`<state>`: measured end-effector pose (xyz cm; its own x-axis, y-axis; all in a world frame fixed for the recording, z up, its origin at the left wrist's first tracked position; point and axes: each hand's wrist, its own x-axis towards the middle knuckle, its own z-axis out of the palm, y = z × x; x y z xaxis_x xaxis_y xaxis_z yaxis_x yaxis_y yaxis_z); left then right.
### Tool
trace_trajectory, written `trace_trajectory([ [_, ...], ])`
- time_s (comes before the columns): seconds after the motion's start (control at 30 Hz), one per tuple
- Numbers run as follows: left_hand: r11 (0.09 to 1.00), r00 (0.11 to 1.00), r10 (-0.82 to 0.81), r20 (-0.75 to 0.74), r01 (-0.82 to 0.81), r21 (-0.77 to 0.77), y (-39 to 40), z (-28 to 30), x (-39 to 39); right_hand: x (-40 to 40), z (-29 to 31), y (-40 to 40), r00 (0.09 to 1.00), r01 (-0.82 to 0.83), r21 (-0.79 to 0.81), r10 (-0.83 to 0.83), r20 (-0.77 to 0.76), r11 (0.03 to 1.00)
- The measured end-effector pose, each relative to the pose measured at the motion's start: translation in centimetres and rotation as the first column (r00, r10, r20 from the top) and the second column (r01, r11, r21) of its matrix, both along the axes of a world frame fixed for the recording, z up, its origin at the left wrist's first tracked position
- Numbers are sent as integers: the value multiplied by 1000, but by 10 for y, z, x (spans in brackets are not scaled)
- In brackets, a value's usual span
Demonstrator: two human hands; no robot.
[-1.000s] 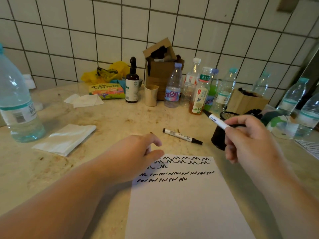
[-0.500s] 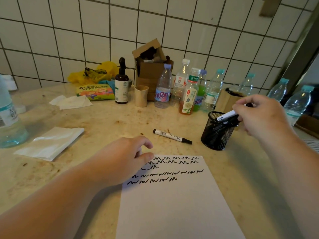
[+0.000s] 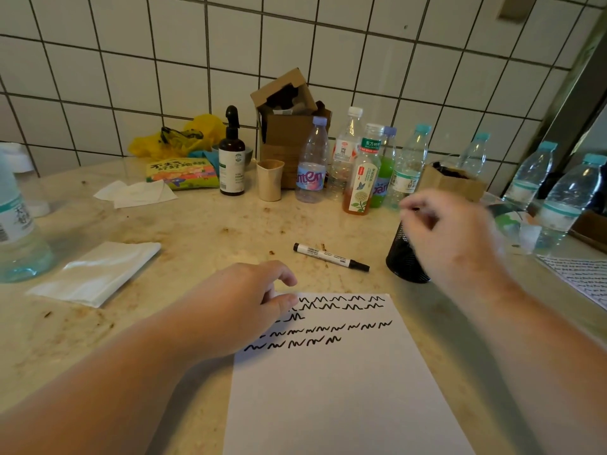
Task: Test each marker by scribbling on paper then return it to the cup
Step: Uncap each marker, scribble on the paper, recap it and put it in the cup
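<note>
A white paper sheet [image 3: 345, 389] with several rows of black scribbles lies in front of me. My left hand [image 3: 243, 303] rests on its top left corner, fingers loosely curled and holding nothing. A black-and-white marker [image 3: 330, 256] lies capped on the counter just beyond the sheet. To its right stands a black mesh cup [image 3: 402, 261]. My right hand [image 3: 453, 238] hovers over the cup's mouth, blurred, fingertips pointing down. It hides the cup's opening, and I cannot tell whether a marker is still between the fingers.
Several plastic bottles [image 3: 361, 172] and a cardboard box [image 3: 289, 133] line the tiled wall. A paper cup [image 3: 270, 180] and a dark pump bottle [image 3: 232, 159] stand beside them. Tissues [image 3: 95, 274] and a big water bottle [image 3: 16, 231] are at left. Another scribbled sheet [image 3: 581, 277] lies at far right.
My right hand carried a marker from above the paper to the mesh cup and lowered it in. Now the marker is out of sight. The left hand stayed on the paper.
</note>
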<state>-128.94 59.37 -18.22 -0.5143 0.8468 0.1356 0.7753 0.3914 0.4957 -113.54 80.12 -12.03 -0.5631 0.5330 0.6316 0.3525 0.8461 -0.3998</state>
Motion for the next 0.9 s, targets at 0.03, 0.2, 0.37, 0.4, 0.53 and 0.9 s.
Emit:
trace_trajectory([
  [0.03, 1000, 1000, 1, -5, -1, -3, 0, 0, 0, -7, -6, -4, 993, -43, 5, 42, 114, 999],
  [0.2, 998, 998, 18, -60, -22, -59, 1, 4, 0, -55, -41, 8, 886, -2, -108, 52, 460, 994],
  [0.37, 998, 998, 5, -66, -10, -64, 1, 5, 0, -84, -51, 16, 823, 40, -86, 16, 567, 995],
  [0.4, 998, 998, 1, -67, -6, -63, 1, 5, 0, -88, -52, 15, 809, 46, -74, 6, 587, 996],
  [0.53, 999, 997, -5, -74, 1, -50, 0, 5, -1, -92, -53, 14, 774, 52, -59, -3, 633, 997],
  [0.9, 999, 998, -16, -63, 12, -52, -2, 4, 4, -7, -30, -31, 962, -193, -747, 274, -15, 636],
])
